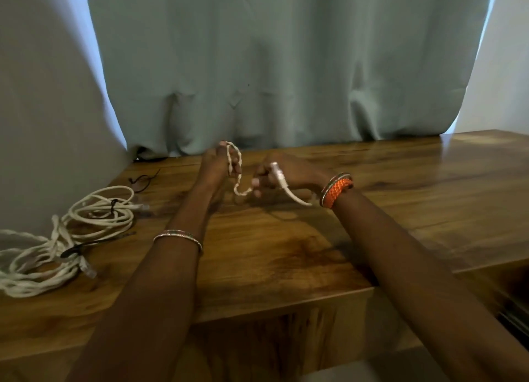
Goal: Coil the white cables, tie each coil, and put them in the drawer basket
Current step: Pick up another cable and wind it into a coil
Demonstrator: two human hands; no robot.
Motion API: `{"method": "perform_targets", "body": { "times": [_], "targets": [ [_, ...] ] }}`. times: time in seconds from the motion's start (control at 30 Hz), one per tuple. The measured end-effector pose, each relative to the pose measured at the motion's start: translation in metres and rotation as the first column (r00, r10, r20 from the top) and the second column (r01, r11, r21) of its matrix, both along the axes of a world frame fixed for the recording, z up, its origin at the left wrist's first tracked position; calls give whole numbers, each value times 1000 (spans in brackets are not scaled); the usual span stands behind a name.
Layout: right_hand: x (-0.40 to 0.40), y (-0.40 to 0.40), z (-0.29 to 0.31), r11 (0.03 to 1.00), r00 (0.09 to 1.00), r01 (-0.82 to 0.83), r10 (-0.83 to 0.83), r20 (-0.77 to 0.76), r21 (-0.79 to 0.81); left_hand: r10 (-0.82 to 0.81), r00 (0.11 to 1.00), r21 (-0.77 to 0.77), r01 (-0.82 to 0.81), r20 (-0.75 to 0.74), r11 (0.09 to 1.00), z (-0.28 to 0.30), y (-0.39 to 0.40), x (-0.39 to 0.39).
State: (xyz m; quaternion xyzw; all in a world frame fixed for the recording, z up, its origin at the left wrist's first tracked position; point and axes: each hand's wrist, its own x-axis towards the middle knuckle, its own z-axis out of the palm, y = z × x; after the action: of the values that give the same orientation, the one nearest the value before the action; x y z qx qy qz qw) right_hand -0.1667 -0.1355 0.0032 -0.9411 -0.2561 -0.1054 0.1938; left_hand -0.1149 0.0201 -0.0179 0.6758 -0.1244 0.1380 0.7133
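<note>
Winding a short white cable between two hands above the table.

On the left of the table [286, 238] lie coiled white cables [57, 244], bound with dark ties [73, 251] and apparently set aside as done, with a spare tie [143, 179] beyond them. The left hand [217, 167] carries cable loops [233, 159] around its raised fingers, likely as a form for coiling. The right hand [282, 177] pinches the plug end [279, 175] in curled fingers to feed slack. No drawer basket is visible.
</note>
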Motion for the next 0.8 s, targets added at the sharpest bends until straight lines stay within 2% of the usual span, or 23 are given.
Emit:
{"method": "perform_targets", "body": {
  "times": [0.03,0.1,0.2,0.27,0.37,0.47,0.53,0.6,0.63,0.7,0.73,0.8],
  "targets": [
    [0,2,3,995,997,-55,59,-44,88,-18,999,94,16,30,995,-1,-4,-3],
    [3,-1,5,979,996,-50,64,-67,197,-141,990,192,133,27,972,-2,-10,-7],
    [18,-20,-7,948,996,56,-77,54,314,-316,948,264,315,-40,912,-3,-14,-5],
    [20,-33,-9,940,966,151,-205,154,306,-422,896,297,444,-137,846,-4,-15,-6],
    [12,-39,-6,945,894,262,-313,321,194,-597,704,185,692,-385,698,-3,-18,-16],
    [8,-47,-5,944,829,320,-318,461,76,-731,489,-33,821,-476,571,0,-9,-25],
    [7,-61,-3,924,810,382,-340,477,10,-804,374,-60,891,-462,450,7,7,-31],
    [7,-84,-6,853,749,522,-470,467,22,-858,315,-102,917,-406,385,14,25,-36],
    [7,-95,-8,821,722,568,-529,446,55,-879,321,-131,913,-353,386,16,32,-38],
    [7,-106,-15,796,709,587,-593,382,145,-887,399,-193,875,-232,444,14,43,-32],
    [8,-109,-19,784,728,593,-619,294,183,-903,394,-255,867,-171,427,11,46,-27],
    [11,-117,-25,801,805,581,-591,42,144,-944,330,-412,858,-11,305,8,50,-17]
  ]
}}
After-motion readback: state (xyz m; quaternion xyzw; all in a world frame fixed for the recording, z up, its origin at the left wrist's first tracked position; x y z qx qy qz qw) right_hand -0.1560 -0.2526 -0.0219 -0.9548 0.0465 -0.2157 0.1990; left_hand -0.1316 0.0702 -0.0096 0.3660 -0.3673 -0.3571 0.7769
